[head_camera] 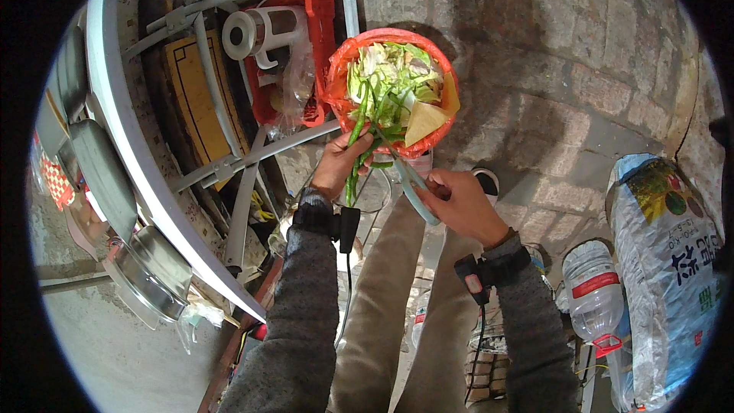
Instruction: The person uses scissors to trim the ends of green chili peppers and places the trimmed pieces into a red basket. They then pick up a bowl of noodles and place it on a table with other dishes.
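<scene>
My left hand holds a bunch of long green chili peppers at the near edge of a bin lined with a red plastic bag. With its fingers in the handles, my right hand holds a pair of scissors with pale blue-green handles. The scissors' blades point up and left, against the peppers beside my left fingers. Inside the bin lie torn leafy vegetable scraps and a tan piece of paper or card. Whether the blades are apart is hard to tell.
A red plastic crate holding a white-handled jug is left of the bin, behind grey metal table legs. Pots and a metal bowl stand on the table at left. A large plastic bottle and a printed sack are at right.
</scene>
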Demonstrator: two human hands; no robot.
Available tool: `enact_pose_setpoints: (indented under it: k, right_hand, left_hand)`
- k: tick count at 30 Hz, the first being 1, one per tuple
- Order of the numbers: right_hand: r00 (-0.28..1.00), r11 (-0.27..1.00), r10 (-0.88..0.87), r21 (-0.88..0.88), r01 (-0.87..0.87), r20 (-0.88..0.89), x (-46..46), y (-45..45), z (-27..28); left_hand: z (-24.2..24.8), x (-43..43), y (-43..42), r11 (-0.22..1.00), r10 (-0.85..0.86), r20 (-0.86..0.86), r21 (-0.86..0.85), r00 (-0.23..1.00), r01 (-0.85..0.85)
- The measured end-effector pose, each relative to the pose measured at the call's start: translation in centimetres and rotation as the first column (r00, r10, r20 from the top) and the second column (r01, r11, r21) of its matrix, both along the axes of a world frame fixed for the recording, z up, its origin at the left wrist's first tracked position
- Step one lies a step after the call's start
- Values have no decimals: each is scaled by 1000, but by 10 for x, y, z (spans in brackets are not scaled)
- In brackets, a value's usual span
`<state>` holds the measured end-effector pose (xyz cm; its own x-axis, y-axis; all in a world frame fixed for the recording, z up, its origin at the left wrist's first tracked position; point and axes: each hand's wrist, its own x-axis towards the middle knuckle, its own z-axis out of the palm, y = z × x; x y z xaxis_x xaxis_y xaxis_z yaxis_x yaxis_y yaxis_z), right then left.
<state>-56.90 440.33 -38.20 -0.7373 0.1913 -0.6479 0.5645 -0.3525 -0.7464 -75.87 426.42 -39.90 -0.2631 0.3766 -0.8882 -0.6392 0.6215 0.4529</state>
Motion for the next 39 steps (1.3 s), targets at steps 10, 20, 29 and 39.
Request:
enact_pose_setpoints:
  k: [10, 20, 29, 39]
  right_hand:
    - [999, 998, -37, 56, 38, -27, 3, 4, 1]
    - [999, 999, 48, 1, -48, -7, 0, 2, 4]
    - [996, 999, 50, 2, -50, -67, -8, 10, 7]
    - [997, 992, -7, 122, 16, -80, -13, 5, 6]
  left_hand:
    - [-5, -3, 3, 999, -17, 9, -33, 1000, 17]
    - [-4, -1, 5, 999, -53, -26, -8, 998, 53]
    - [-4, 0, 7, 990, -136, -59, -40, 989, 133]
    - [0, -2, 6, 991, -127, -12, -45, 992, 127]
